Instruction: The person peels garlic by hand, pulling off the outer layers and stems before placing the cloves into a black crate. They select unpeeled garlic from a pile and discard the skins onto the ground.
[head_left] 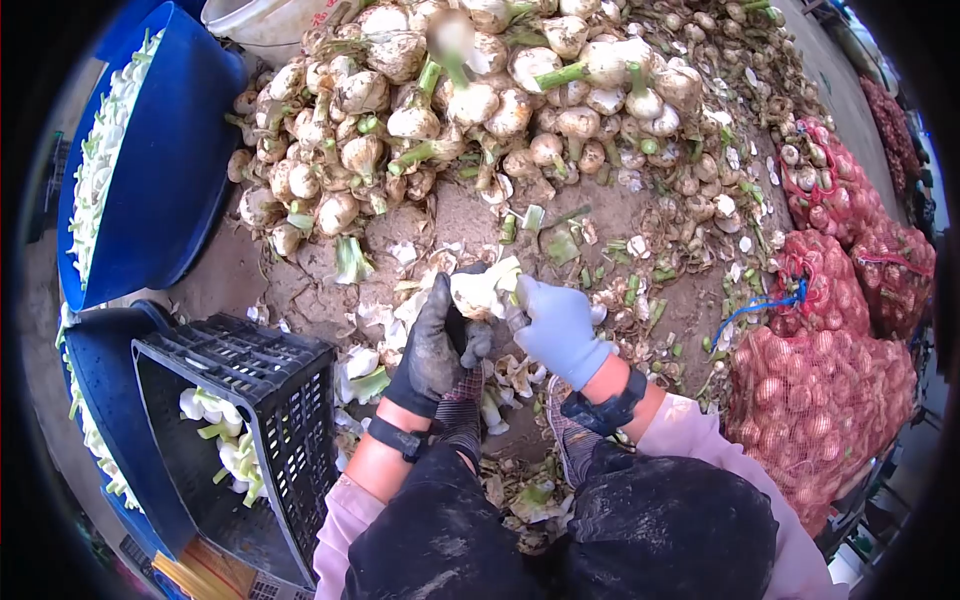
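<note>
A pale garlic bulb (pixel 474 293) with a short green stem is held up between my hands, above the littered ground. My left hand (pixel 437 342), in a dark dirty glove, is closed around the bulb's left side. On its right, my right hand (pixel 560 330), in a light blue-grey glove, has its fingers curled at the stem; a small dark piece shows at the fingertips, too hidden to identify. Peeled skins (pixel 520 375) and cut green stems (pixel 632 290) lie on the ground about both hands.
A large pile of garlic (pixel 400 120) lies ahead. At the left are a blue tub (pixel 165 150) of white pieces and a black crate (pixel 290 400) with trimmed garlic in it. Red mesh sacks (pixel 815 400) of bulbs stand at the right. A white bucket (pixel 262 25) is behind the pile.
</note>
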